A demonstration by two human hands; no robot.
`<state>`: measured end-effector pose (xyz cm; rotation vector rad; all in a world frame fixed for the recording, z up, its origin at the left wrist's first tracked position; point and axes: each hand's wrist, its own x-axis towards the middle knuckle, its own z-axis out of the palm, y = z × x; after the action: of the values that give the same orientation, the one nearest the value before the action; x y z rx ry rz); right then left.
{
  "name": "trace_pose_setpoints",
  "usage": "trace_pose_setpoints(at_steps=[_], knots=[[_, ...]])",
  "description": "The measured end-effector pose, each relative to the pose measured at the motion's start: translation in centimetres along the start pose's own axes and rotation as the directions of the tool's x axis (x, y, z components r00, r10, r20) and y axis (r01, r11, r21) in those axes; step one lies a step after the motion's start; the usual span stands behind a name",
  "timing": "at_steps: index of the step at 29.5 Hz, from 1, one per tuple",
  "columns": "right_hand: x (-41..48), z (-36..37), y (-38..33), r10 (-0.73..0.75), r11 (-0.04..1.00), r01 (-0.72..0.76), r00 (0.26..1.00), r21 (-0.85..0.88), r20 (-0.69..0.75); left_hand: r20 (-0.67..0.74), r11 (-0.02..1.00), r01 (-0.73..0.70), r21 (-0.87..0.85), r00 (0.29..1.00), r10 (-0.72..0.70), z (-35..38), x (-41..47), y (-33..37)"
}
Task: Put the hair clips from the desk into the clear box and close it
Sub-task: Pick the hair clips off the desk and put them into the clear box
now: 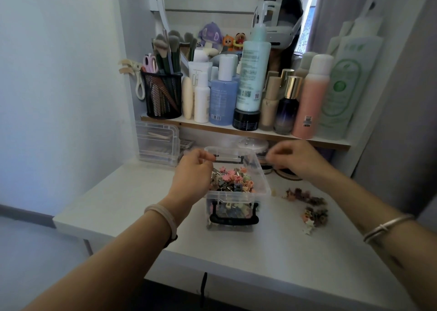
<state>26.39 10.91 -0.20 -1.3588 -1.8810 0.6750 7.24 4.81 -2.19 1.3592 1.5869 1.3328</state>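
Note:
The clear box (264,180) stands open in the middle of the white desk (272,251), with black latch handles front and back and several coloured flower hair clips (234,179) piled inside. My left hand (192,178) lies over the box's left side, its curled fingers at the back left rim. My right hand (293,157) hovers just right of the back right corner with its fingertips drawn together; they are blurred, so I cannot see whether they pinch anything. Several loose hair clips (313,210) lie on the desk to the right of the box.
A second clear box (157,142) sits at the back left under a shelf (260,134) crowded with bottles and a mesh brush cup (163,95). A mirror hangs behind. The desk's front edge runs close below my forearms.

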Motion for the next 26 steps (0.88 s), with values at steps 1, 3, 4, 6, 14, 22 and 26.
trace_pose_setpoints(at_steps=[1,3,4,6,14,22,26], knots=[[-0.2,0.0,-1.2,-0.023,0.985,0.015,0.999,0.17,0.048,0.001,1.0,0.004,-0.003,1.0,-0.004,0.0,0.0,0.0],[-0.6,-0.2,-2.9,-0.058,0.969,0.019,0.986,0.248,0.154,0.008,1.0,0.012,-0.008,1.0,-0.012,0.0,0.0,0.1],[-0.7,-0.4,-3.1,-0.062,0.973,0.022,0.984,0.228,0.168,0.013,1.0,0.014,-0.013,1.0,-0.014,0.1,0.0,0.1],[-0.5,-1.1,-2.5,-0.006,0.988,-0.01,0.995,0.152,0.104,0.019,1.0,0.013,-0.011,1.0,-0.013,0.1,0.0,0.2],[-1.0,-1.8,4.2,0.301,0.787,-0.136,0.936,-0.601,0.184,0.013,1.0,-0.004,0.002,1.0,0.004,0.0,0.1,0.0],[-0.5,-1.0,4.0,0.231,0.843,-0.054,0.934,-0.535,0.271,0.014,1.0,-0.003,-0.004,1.0,0.004,0.0,0.1,0.1],[-0.5,-1.1,3.8,0.244,0.811,-0.008,0.913,-0.585,0.326,0.011,1.0,0.001,-0.002,1.0,-0.001,0.0,0.1,0.1]])
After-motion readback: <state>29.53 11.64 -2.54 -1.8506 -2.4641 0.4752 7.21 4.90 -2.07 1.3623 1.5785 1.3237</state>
